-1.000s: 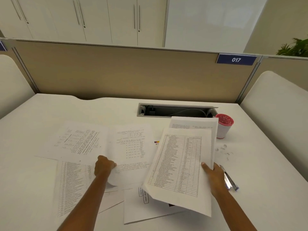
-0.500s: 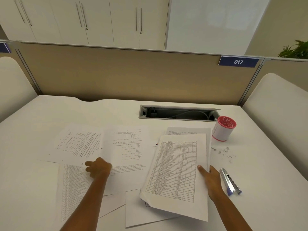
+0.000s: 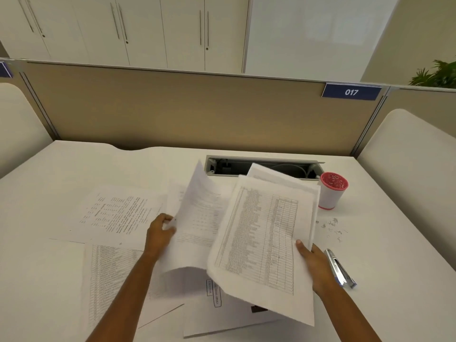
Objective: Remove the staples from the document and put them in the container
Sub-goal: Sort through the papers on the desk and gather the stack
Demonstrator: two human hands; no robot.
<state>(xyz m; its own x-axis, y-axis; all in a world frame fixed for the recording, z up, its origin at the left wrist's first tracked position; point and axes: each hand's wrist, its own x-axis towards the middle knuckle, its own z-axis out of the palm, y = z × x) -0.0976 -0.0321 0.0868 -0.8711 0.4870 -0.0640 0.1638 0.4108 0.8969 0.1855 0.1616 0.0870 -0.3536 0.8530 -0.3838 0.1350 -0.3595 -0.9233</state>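
My right hand (image 3: 313, 265) grips the right edge of a stack of printed table pages (image 3: 261, 240), held tilted above the desk. My left hand (image 3: 158, 233) pinches the left edge of another printed sheet (image 3: 197, 213), which is lifted and curled upward. A white container with a red rim (image 3: 332, 191) stands at the right, beyond the stack. Several loose staples (image 3: 332, 227) lie scattered on the desk in front of the container. A metal staple remover (image 3: 341, 269) lies just right of my right hand.
More printed sheets (image 3: 113, 213) lie flat on the white desk (image 3: 394, 267) to the left and under my arms. An open cable tray (image 3: 261, 166) sits at the desk's back, in front of a beige partition. White padded panels flank both sides.
My left hand has taken hold of a sheet and lifted it off the desk, curling it up. The stack in my right hand has risen and tilted further back.
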